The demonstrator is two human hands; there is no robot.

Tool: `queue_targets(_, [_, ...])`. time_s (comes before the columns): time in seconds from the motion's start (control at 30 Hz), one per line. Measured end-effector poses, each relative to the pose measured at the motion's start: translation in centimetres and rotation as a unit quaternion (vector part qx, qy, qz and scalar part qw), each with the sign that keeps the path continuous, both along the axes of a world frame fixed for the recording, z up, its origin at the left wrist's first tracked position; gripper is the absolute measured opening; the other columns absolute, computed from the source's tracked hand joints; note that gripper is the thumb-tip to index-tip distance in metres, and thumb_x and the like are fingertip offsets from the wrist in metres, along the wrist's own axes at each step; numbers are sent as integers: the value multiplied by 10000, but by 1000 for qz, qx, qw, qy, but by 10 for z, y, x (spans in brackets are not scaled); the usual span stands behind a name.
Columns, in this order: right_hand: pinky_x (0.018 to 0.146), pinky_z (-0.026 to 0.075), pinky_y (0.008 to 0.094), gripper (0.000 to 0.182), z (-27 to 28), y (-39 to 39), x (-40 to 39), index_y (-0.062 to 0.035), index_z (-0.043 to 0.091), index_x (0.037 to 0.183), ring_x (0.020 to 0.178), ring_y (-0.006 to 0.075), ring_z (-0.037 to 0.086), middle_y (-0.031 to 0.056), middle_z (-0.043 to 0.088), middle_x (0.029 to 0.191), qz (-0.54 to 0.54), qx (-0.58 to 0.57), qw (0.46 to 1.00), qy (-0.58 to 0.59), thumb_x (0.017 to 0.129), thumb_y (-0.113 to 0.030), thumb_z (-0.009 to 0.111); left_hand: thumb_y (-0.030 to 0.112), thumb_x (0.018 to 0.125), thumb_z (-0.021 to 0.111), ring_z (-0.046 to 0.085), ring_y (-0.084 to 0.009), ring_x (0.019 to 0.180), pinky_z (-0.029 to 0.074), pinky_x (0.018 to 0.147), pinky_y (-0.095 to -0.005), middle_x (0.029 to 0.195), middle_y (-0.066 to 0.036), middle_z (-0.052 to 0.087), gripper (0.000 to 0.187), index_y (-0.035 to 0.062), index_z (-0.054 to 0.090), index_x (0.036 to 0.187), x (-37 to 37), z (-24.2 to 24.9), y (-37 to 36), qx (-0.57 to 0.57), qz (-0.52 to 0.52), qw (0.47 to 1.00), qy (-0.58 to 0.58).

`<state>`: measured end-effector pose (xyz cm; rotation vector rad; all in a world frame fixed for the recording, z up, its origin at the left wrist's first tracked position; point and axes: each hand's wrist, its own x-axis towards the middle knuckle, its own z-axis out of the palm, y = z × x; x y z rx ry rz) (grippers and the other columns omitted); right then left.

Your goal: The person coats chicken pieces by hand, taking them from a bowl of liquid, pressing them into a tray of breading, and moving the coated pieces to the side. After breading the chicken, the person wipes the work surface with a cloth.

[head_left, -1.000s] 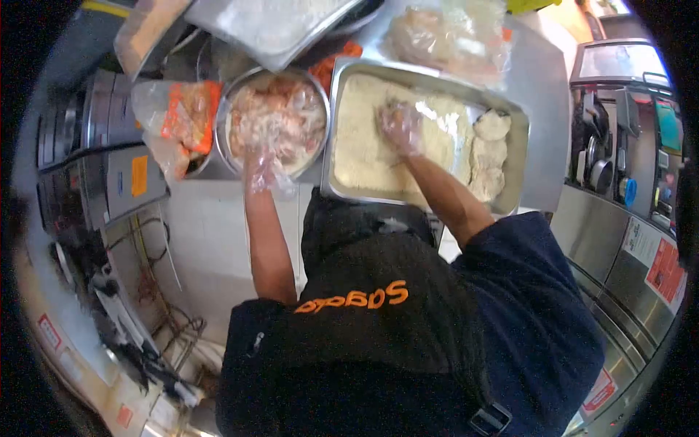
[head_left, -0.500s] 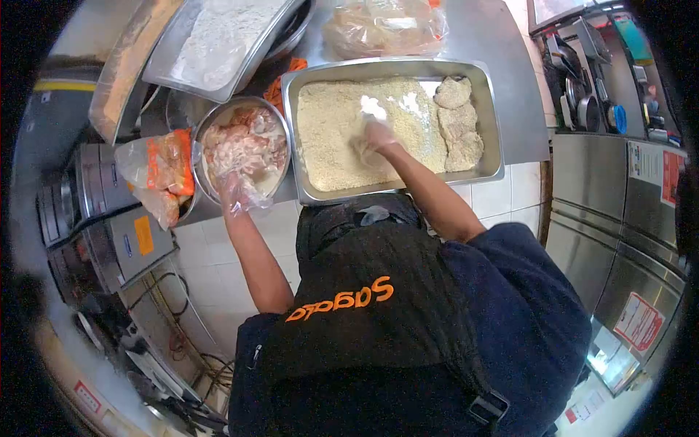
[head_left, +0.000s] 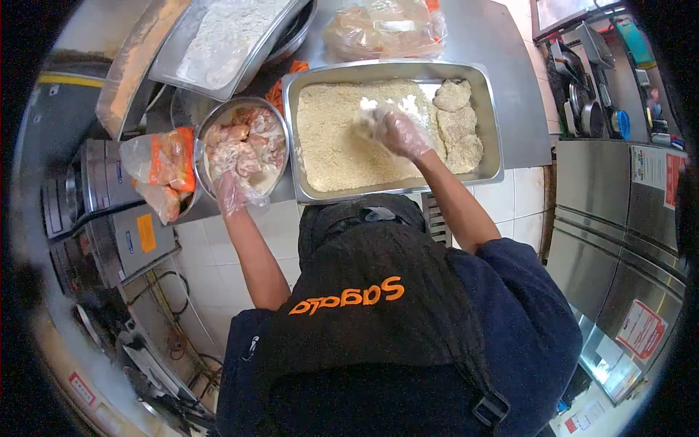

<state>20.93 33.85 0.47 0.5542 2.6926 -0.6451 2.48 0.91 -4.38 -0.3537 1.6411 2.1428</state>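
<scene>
My left hand (head_left: 231, 191), in a clear plastic glove, reaches into the near side of a round metal bowl (head_left: 286, 156) of raw meat pieces (head_left: 247, 149) in pale liquid. Its fingers are partly lost among the meat. Over a steel tray (head_left: 499, 146) of breadcrumbs (head_left: 331, 138), my right hand (head_left: 400, 133), gloved too, has its fingers toward the crumbs; they are blurred, and whether they hold anything is unclear. White patches lie on the crumbs beyond it. Several crumb-coated pieces (head_left: 457, 127) line the tray's right side.
A deep pan of white flour (head_left: 226, 44) stands at the back left, beside a tan-coated tray (head_left: 135, 69). Bags of meat lie left of the bowl (head_left: 171, 167) and behind the steel tray (head_left: 386, 29). Steel cabinet doors (head_left: 590, 189) are on the right.
My right hand has shifted right and slightly nearer over the crumbs. My left hand stays at the bowl's near side, slightly lower, and more of the meat shows.
</scene>
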Motion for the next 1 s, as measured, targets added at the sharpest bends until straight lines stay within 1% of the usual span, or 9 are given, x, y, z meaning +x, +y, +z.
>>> queue_targets(0.07, [745, 484, 380, 508, -54, 12, 30, 15, 557, 1061, 855, 312, 608, 198, 619, 919, -14, -79, 984, 157, 769, -394, 629, 161, 824, 581, 513, -228, 1007, 461, 849, -350, 1157, -106, 484, 531, 30, 353, 1285, 1, 3, 5, 4, 2, 1000, 3])
queue_targets(0.23, [751, 478, 383, 712, -99, 13, 57, 62, 581, 992, 887, 297, 608, 246, 602, 971, 99, -167, 956, -219, 717, -595, 583, 163, 828, 573, 513, -228, 1005, 462, 847, -351, 1151, -106, 486, 520, 30, 357, 1282, 2, 4, 6, 2, 7, 1000, 0])
queue_targets(0.47, [769, 462, 349, 838, -87, -79, -14, 136, 516, 1062, 874, 282, 580, 233, 596, 983, -61, -257, 964, -16, 572, -501, 754, 167, 834, 563, 514, -228, 1003, 464, 844, -352, 1143, -108, 490, 505, 30, 361, 1276, 5, 10, 5, -8, 9, 1000, -12])
queue_targets(0.53, [800, 446, 350, 794, -88, -78, -30, 142, 494, 1084, 908, 283, 569, 242, 575, 1032, -129, -440, 887, -59, 595, -422, 763, 168, 836, 560, 514, -228, 1002, 465, 843, -352, 1140, -108, 491, 500, 30, 363, 1275, 5, 12, 6, -9, 13, 1000, -14])
queue_targets(0.67, [717, 468, 365, 535, -126, -55, -41, 67, 513, 1052, 842, 269, 580, 205, 603, 951, -151, -418, 893, 66, 692, -282, 698, 170, 840, 554, 515, -228, 1000, 466, 841, -352, 1135, -109, 493, 492, 29, 366, 1272, 8, 20, 8, -8, 20, 1000, -7])
queue_targets(0.73, [717, 470, 368, 447, -127, -29, -39, 67, 543, 1006, 823, 311, 593, 254, 605, 914, -19, -63, 996, 62, 719, -249, 675, 171, 842, 551, 515, -228, 1000, 466, 840, -353, 1133, -109, 494, 488, 29, 367, 1271, 8, 22, 7, -5, 26, 1000, -5])
queue_targets(0.83, [731, 471, 387, 429, -179, 1, -36, 67, 570, 950, 826, 377, 590, 291, 584, 901, -22, -5, 994, 110, 734, -295, 656, 172, 844, 546, 515, -228, 999, 467, 839, -353, 1129, -109, 496, 481, 29, 369, 1268, 8, 21, 6, -3, 32, 999, -8])
queue_targets(0.93, [724, 476, 413, 324, -128, 25, -42, 34, 609, 888, 804, 391, 597, 263, 603, 866, 58, -132, 981, 133, 780, -271, 582, 174, 847, 542, 515, -228, 997, 468, 838, -353, 1125, -110, 497, 475, 29, 371, 1266, 6, 20, 8, 1, 34, 999, -11])
queue_targets(1.0, [705, 480, 429, 251, -110, 30, -40, 9, 627, 831, 778, 379, 606, 258, 606, 831, -60, -174, 977, 112, 755, -225, 578, 176, 849, 541, 516, -228, 995, 468, 838, -353, 1122, -110, 499, 470, 26, 374, 1262, 8, 22, 11, -3, 27, 1000, -10])
